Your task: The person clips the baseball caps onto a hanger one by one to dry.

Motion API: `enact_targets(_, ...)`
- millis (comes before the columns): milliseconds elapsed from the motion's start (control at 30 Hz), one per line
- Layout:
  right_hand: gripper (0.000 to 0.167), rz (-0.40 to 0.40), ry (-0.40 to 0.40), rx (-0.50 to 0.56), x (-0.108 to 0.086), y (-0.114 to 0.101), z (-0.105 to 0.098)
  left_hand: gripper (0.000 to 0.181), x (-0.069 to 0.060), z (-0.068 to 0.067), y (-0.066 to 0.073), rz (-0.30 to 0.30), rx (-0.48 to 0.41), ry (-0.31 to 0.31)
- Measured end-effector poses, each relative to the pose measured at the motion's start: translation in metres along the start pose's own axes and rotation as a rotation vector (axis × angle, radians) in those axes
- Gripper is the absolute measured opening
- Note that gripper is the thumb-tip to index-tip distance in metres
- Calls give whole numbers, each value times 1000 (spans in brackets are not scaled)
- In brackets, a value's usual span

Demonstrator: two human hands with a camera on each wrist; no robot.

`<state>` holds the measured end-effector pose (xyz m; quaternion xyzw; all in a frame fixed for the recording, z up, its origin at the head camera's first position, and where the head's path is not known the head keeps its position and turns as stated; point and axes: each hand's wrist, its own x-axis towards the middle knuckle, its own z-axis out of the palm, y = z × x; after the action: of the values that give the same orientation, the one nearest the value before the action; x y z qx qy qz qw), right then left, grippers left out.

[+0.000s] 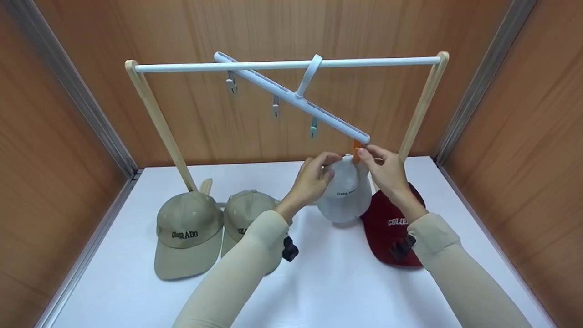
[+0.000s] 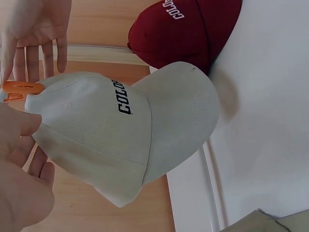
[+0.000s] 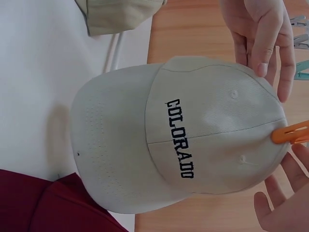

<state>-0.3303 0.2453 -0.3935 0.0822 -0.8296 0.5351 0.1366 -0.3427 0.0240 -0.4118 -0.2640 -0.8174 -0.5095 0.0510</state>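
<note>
A pale cap (image 1: pixel 345 193) hangs brim down under the right end of the light-blue hanger (image 1: pixel 291 96), its crown in the orange clip (image 1: pixel 356 152). My left hand (image 1: pixel 312 180) grips the crown's left side, thumb in front and fingers partly hidden behind in the left wrist view. At the clip is my right hand (image 1: pixel 387 171), thumb and index finger pinching it; its other fingers extend beside the crown. Lettering shows on the cap (image 3: pixel 178 140) in the right wrist view.
The hanger hooks over a white rail (image 1: pixel 182 67) on wooden legs; grey clips (image 1: pixel 231 84) and a teal clip (image 1: pixel 314 128) hang from it. Two khaki caps, one at the left (image 1: pixel 189 228) and one beside it (image 1: pixel 248 207), lie on the white table. A dark red cap (image 1: pixel 387 223) lies right.
</note>
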Motion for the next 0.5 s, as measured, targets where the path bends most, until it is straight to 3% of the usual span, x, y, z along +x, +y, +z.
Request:
enact_targets(200, 58, 11, -36, 16, -6, 2, 0, 44, -2, -3, -5, -21, 28, -16)
enact_targets(267, 56, -7, -39, 24, -8, 2, 2, 46, -3, -4, -6, -3, 44, -19)
enact_targets(367, 53, -40, -31, 18, -12, 0, 5, 47, -3, -7, -9, 18, 79, -16)
enact_targets(500, 48, -69, 3, 3, -18, -1, 9, 47, -6, -11, -10, -1, 109, -10)
